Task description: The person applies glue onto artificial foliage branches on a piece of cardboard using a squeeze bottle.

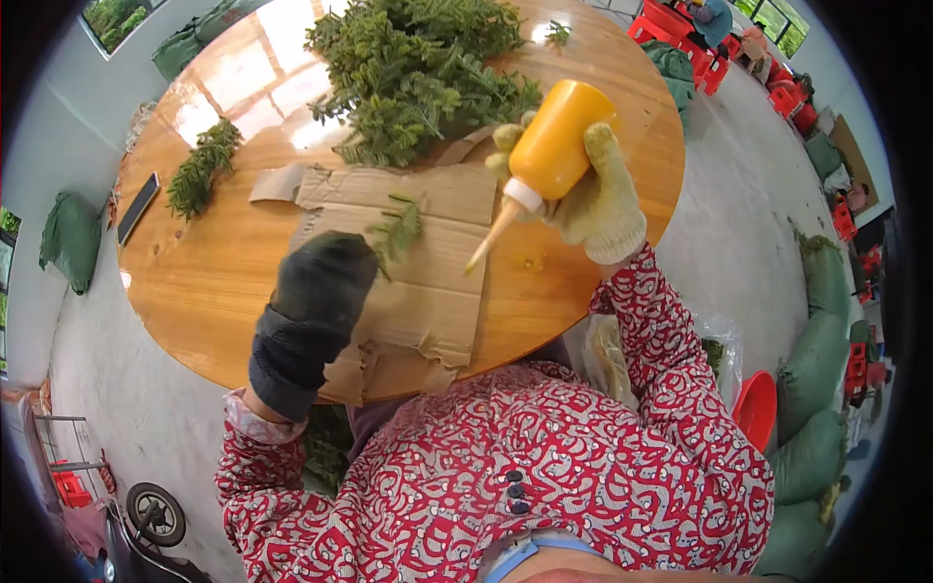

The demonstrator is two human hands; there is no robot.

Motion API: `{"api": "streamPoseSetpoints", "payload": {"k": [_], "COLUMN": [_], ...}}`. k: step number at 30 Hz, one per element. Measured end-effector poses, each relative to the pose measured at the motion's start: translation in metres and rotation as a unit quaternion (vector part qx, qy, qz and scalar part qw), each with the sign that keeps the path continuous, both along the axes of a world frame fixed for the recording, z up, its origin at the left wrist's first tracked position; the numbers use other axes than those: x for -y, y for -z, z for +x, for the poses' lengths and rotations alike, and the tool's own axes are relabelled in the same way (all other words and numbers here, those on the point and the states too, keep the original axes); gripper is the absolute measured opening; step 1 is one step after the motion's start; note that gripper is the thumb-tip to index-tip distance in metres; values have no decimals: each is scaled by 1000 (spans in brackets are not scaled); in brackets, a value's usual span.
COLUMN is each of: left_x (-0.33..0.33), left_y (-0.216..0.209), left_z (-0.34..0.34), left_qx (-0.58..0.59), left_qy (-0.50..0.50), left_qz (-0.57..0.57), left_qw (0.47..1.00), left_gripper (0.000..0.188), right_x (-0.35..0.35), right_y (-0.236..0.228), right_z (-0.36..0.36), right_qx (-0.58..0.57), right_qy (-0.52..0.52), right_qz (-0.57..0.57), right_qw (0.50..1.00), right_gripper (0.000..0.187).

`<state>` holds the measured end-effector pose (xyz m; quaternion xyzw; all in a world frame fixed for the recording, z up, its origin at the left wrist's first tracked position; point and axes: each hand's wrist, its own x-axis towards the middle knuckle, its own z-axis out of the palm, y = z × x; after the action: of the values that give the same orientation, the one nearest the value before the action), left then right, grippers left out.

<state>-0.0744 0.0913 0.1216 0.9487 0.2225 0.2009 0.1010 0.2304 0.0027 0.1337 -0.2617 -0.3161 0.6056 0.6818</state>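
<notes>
My left hand [326, 282], in a dark glove, is closed on a small green fir-like sprig [398, 229]. The sprig sticks out past the fingers over a torn sheet of brown cardboard [442, 287]. In a cream knitted glove, my right hand [607, 204] grips a yellow squeeze bottle [564, 141]. Its white collar and long tan nozzle tilt down to the left, with the tip apart from the sprig, above the cardboard's right edge. A large heap of green sprigs [408, 78] lies just beyond the cardboard.
The round wooden table [204, 291] carries a bundle of greenery [204, 167] and a dark phone-like slab [139, 209] at left. Green sacks [814, 374] line the floor at right, near a red basin [755, 410]. Red stools and a person [712, 21] are at the far right.
</notes>
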Motion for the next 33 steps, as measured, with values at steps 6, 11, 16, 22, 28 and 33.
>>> {"api": "streamPoseSetpoints", "payload": {"k": [6, 11, 16, 22, 28, 33], "left_x": [25, 40, 49, 55, 58, 43], "left_y": [-6, -24, -29, -55, -68, 2], "left_z": [0, -5, -2, -15, 7, 11], "left_qx": [36, 69, 64, -12, -8, 18], "left_qy": [34, -29, -42, 15, -26, -7], "left_qz": [-73, -300, -377, -246, -78, -64], "left_qw": [996, 951, 923, 969, 997, 998], "left_gripper": [20, 27, 22, 19, 21, 31], "right_x": [-12, -19, -28, -34, -36, -38], "right_y": [4, 5, 8, 19, 23, 21], "right_z": [-6, -14, -19, -19, -15, -19], "right_qx": [10, -12, -46, -54, -42, -20], "right_qy": [-25, -6, -20, -3, -7, 2], "right_qz": [1, -29, -56, -109, -114, -108], "right_qw": [1000, 999, 997, 993, 993, 994], "right_gripper": [60, 52, 42, 44, 54, 56]}}
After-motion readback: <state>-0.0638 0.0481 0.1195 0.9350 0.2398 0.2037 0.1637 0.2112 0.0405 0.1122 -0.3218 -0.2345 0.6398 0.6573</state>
